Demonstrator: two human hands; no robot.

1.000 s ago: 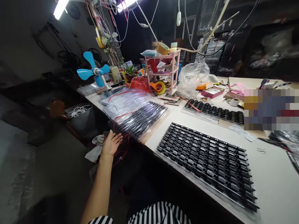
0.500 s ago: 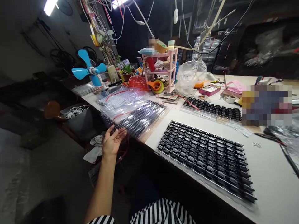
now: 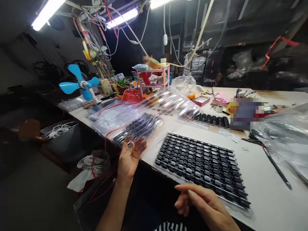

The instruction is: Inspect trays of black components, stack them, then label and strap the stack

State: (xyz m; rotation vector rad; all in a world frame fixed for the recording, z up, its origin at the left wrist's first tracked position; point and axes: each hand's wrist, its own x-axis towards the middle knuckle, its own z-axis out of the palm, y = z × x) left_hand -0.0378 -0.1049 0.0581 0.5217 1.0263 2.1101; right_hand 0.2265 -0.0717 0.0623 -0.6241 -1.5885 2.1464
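My left hand (image 3: 130,158) is raised at the table's front edge, palm up, fingers apart and a little blurred; I see nothing gripped in it. Just beyond its fingers lies a stack of clear plastic trays (image 3: 141,128) with dark contents. Above and behind the stack, a clear plastic tray (image 3: 172,99) hangs tilted in the air, blurred by motion; what supports it cannot be made out. My right hand (image 3: 202,205) is low in front of the table, index finger stretched out and the others bent, holding nothing visible. Near it lies a clear tray filled with rows of black parts (image 3: 199,166).
Another tray of black parts (image 3: 211,120) lies farther back. A blue fan (image 3: 83,84) stands at the left, beside a pink shelf rack (image 3: 166,77). Dark-handled pliers (image 3: 276,166) and clear plastic bags (image 3: 286,131) are at the right. Cables hang overhead.
My right hand has come into view. My left hand has moved right, and a clear tray now shows in the air above the stack. The view has shifted.
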